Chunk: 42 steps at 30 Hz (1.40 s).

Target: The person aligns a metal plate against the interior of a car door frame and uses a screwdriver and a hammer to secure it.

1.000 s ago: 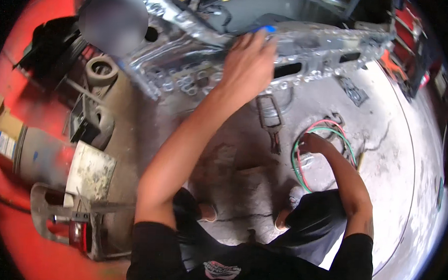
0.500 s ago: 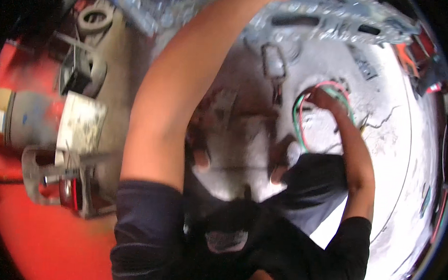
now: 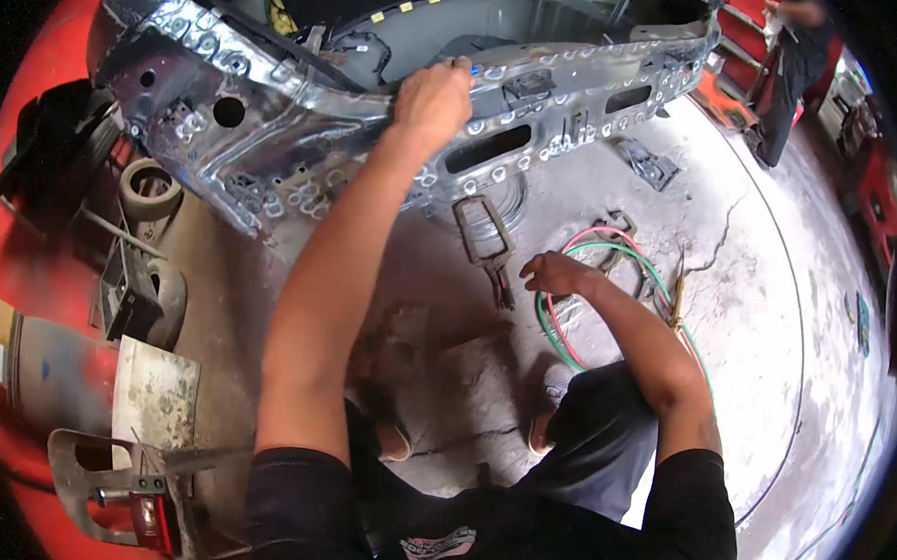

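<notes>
My left hand is closed over the top edge of a bare-metal car body panel, which has slots, holes and many round spot marks. A small blue bit shows at its fingertips. My right hand is lower, over the left side of coiled red and green hoses on the concrete, fingers bent but apart and apparently empty. A brass-coloured torch-like tool lies on the hoses' right side. A metal frame-like tool lies just left of the coil, below the panel.
Old tyres, a whitish panel and a tail-lamp part lie along my left. Another person in dark clothes stands at the upper right near red parts. A flat metal piece and a long cable lie on the floor.
The view has swung down and back up. My left hand stays on the panel edge. My right hand has moved leftward, its fingers looser. The other person has come into sight at upper right.
</notes>
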{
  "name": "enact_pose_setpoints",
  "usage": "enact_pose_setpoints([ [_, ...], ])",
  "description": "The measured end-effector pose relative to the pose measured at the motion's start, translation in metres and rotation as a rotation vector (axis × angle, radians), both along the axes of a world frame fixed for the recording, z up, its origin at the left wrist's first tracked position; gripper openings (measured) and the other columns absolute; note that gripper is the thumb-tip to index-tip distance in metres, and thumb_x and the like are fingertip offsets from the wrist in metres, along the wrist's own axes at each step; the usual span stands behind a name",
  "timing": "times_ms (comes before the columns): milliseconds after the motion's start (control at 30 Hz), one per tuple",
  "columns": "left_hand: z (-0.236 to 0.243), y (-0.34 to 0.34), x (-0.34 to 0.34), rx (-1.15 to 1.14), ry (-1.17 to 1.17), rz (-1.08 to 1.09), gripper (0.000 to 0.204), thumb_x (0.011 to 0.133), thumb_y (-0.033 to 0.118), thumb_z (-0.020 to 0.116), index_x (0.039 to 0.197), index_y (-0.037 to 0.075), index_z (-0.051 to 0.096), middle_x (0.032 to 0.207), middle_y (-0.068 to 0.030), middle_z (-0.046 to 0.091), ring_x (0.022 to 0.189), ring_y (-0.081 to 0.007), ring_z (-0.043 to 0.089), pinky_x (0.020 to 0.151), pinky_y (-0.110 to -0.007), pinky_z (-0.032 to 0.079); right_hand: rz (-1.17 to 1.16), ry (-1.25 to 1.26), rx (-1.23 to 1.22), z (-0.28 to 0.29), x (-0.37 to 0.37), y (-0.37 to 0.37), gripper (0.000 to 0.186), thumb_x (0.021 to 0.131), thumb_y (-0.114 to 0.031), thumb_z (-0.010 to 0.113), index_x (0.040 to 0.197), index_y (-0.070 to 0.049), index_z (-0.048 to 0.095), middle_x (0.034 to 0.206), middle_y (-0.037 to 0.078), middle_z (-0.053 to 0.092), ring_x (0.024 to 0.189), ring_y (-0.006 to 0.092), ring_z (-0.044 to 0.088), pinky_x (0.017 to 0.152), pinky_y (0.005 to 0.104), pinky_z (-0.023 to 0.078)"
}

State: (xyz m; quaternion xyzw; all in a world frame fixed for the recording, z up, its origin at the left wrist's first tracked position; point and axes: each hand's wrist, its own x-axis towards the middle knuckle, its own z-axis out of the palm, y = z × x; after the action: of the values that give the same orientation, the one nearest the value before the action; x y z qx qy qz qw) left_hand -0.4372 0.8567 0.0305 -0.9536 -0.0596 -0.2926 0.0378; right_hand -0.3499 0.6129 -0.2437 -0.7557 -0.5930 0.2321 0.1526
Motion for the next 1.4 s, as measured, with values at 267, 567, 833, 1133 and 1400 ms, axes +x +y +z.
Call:
enact_pose_setpoints([
  [267, 0.008, -0.006, -0.002, -0.13, 0.004, -0.084, 0.048, 0.098, 0.043, 0.058, 0.117, 0.0, 0.066, 0.103, -0.0254, 0.071, 0.099, -0.0443, 0.067, 0.087, -0.053, 0.052, 0.009, 0.002, -0.04, 0.006, -0.004, -0.002, 0.044, 0.087, -0.03, 0.067, 0.122, -0.004, 0.069, 0.105, 0.021, 0.073, 0.097, 0.0333, 0.071, 0.091, 0.0406, 0.054],
  [567, 0.033, -0.011, 0.004, -0.142, 0.149, -0.059, 0.078, 0.086, 0.061, 0.06, 0.135, 0.0, 0.055, 0.129, -0.0265, 0.058, 0.12, -0.0408, 0.057, 0.102, -0.052, 0.044, 0.043, 0.234, 0.062, 0.052, -0.036, 0.011, 0.042, 0.093, -0.023, 0.069, 0.13, -0.004, 0.064, 0.102, 0.019, 0.072, 0.092, 0.032, 0.071, 0.085, 0.0413, 0.054],
  [833, 0.007, 0.011, 0.021, -0.452, 0.253, -0.306, 0.048, 0.091, 0.042, 0.062, 0.102, -0.005, 0.066, 0.096, -0.0254, 0.068, 0.092, -0.0362, 0.07, 0.089, -0.042, 0.056, 0.231, 0.438, 0.214, 0.08, -0.06, 0.042, 0.042, 0.094, -0.012, 0.067, 0.134, -0.005, 0.061, 0.125, 0.018, 0.066, 0.113, 0.0364, 0.064, 0.097, 0.0446, 0.05],
  [1133, 0.039, 0.005, 0.013, -0.25, 0.362, 0.021, 0.077, 0.089, 0.048, 0.069, 0.147, 0.004, 0.044, 0.131, -0.0351, 0.051, 0.122, -0.0468, 0.051, 0.099, -0.057, 0.045, 0.441, 1.063, 0.073, 0.212, -0.049, 0.072, 0.033, 0.091, -0.014, 0.07, 0.123, -0.005, 0.067, 0.121, 0.014, 0.067, 0.111, 0.03, 0.065, 0.097, 0.0412, 0.053],
  [1400, 0.024, 0.003, 0.016, -0.565, 0.301, -0.066, 0.065, 0.087, 0.04, 0.069, 0.139, 0.006, 0.051, 0.135, -0.0333, 0.047, 0.123, -0.05, 0.047, 0.098, -0.071, 0.036, 0.205, 0.639, 0.658, 0.392, 0.064, 0.154, 0.02, 0.091, -0.004, 0.061, 0.105, 0.003, 0.073, 0.094, 0.019, 0.074, 0.08, 0.0285, 0.074, 0.074, 0.0368, 0.06],
])
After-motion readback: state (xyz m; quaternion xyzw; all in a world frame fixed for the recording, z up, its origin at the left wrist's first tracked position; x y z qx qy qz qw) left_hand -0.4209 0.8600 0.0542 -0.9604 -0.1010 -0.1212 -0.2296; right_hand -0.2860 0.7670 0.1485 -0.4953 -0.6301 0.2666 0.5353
